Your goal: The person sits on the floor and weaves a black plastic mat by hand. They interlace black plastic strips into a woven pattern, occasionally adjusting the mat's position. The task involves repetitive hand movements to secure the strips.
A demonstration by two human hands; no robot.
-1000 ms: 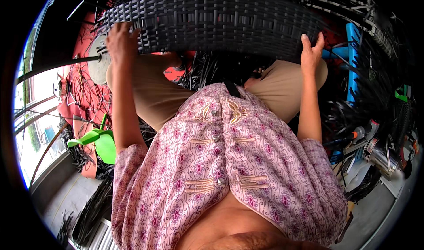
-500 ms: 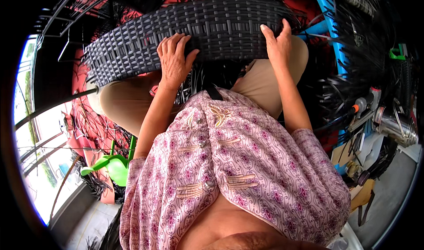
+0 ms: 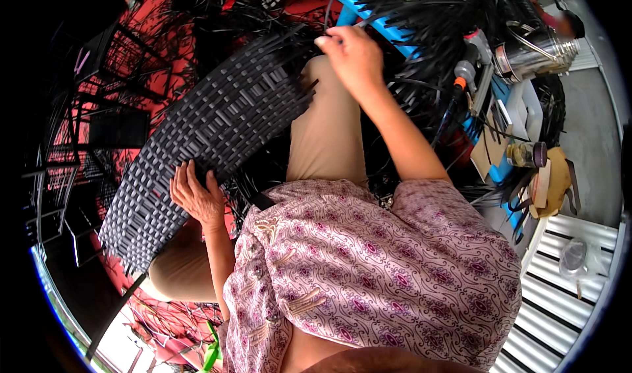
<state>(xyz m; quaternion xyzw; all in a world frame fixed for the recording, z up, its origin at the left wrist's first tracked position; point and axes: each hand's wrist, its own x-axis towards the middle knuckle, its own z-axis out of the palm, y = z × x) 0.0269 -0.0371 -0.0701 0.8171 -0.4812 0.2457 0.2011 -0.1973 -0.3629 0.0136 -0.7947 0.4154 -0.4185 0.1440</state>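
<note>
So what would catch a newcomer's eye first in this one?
A black woven panel slants across the person's lap at centre left, the left hand flat on its lower edge. The right hand pinches a black strip at its frayed upper end. Behind lies a tangle of loose black strips with a blue frame at top.

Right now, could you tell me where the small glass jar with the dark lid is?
In the head view the jar lies on its side at the far right, among clutter beyond the right hand, below the shiny metal canister.
</note>
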